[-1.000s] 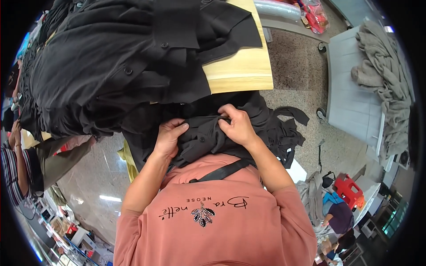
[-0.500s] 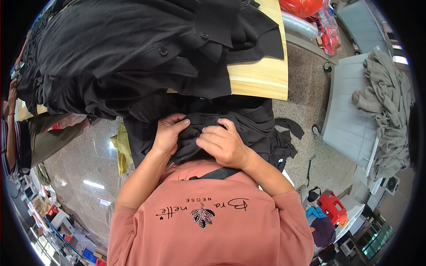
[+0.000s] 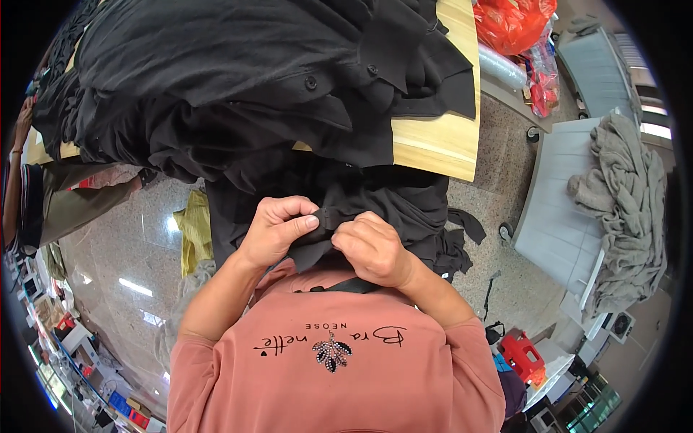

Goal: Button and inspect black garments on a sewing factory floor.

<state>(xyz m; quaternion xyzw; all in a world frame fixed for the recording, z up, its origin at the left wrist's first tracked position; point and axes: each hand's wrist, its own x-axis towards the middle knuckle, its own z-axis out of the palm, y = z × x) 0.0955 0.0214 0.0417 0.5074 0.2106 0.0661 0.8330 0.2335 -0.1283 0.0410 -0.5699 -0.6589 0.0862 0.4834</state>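
Observation:
A black garment [image 3: 408, 198] lies bunched across my lap, hanging down below the table edge. My left hand [image 3: 281, 229] pinches a folded edge of it between thumb and fingers. Close beside it, my right hand [image 3: 374, 249] is closed on the same edge, its fingertips curled in and partly hidden. A flap of the black cloth hangs under both hands. Just beyond, a heap of black garments [image 3: 209, 79] covers most of the wooden table [image 3: 440, 144]; collars and dark buttons show on the top one.
At right stands a wheeled light-grey cart [image 3: 552, 209] with a grey-brown cloth heap [image 3: 624, 209]. A red plastic bag [image 3: 512, 25] lies at the far right. Yellow cloth [image 3: 193, 234] hangs left of my lap. Another person's arm [image 3: 20, 133] reaches to the pile at far left.
My hands have drawn closer together and lifted the cloth edge, so a folded strip now shows between them. My right fingers have closed in. The whole view has shifted slightly.

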